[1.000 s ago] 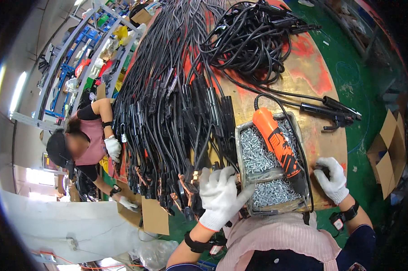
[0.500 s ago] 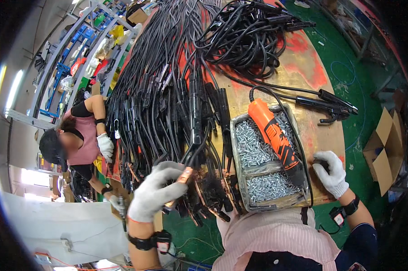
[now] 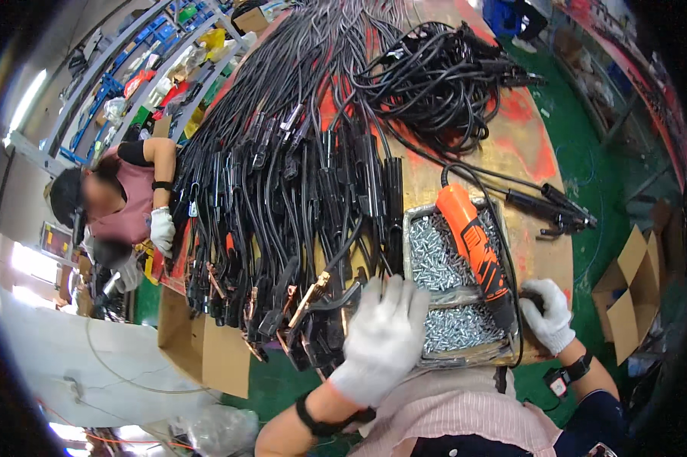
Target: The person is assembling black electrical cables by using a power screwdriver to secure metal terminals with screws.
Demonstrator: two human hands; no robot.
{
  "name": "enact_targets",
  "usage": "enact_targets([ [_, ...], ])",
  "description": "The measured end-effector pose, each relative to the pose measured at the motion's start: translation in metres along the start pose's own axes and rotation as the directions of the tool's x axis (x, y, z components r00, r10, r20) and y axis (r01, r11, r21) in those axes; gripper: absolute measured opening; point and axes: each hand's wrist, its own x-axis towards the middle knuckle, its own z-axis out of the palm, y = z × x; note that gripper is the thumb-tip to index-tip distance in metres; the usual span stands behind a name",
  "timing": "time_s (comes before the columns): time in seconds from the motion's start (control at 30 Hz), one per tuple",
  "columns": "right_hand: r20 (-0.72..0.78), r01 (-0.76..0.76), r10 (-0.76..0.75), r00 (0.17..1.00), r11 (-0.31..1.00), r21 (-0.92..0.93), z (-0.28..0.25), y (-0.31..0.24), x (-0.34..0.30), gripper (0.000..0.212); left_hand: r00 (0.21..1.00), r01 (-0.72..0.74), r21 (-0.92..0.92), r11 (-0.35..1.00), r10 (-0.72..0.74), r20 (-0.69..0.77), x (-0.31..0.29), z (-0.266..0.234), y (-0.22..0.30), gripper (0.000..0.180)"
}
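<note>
My left hand [image 3: 385, 335], in a white glove, lies back-up over the ends of the rightmost black cables [image 3: 393, 221], just left of the screw tray. Its fingers are stretched forward; whatever lies under the palm is hidden. To its left, several cable ends with bare copper terminals [image 3: 310, 298] hang at the table's near edge. My right hand [image 3: 549, 314], gloved too, rests beside the tray's right side, fingers loosely curled with a gap at the thumb and nothing visible in them. An orange and black power tool [image 3: 473, 247] lies across the tray [image 3: 465, 356] of silver screws [image 3: 435, 251].
A coiled heap of black cables [image 3: 442, 91] sits farther back. Black clamp-like holders [image 3: 549, 209] lie at the table's right. Cardboard boxes stand at right [image 3: 632, 293] and lower left [image 3: 214, 354]. A co-worker [image 3: 126, 202] works at the left side, near shelving.
My left hand has let go of a copper-ended cable and moved right, toward the tray. My right hand stays beside the tray. The view has shifted slightly.
</note>
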Motion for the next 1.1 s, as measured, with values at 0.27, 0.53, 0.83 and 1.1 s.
enact_targets([
  [0.27, -0.016, 0.089, -0.089, 0.996, 0.996, -0.027, -0.002, -0.007, 0.0, 0.025, 0.999, 0.027, -0.164, 0.986, -0.034, -0.037, 0.001, -0.001, -0.011, 0.065],
  [0.53, -0.042, 0.089, -0.09, 0.995, 0.996, -0.012, -0.004, -0.007, -0.002, 0.024, 0.99, 0.124, -0.172, 0.977, -0.135, -0.051, -0.006, 0.002, -0.008, 0.069],
  [0.83, -0.008, 0.11, -0.109, 0.994, 0.994, 0.011, -0.005, -0.008, -0.002, 0.023, 0.979, 0.045, 0.007, 0.999, -0.046, 0.196, 0.013, -0.002, -0.014, 0.051],
  [1.1, -0.038, 0.063, -0.061, 0.997, 0.996, 0.063, -0.008, 0.0, 0.002, 0.022, 0.964, 0.163, 0.118, 0.979, -0.184, 0.191, 0.018, -0.038, -0.014, 0.045],
])
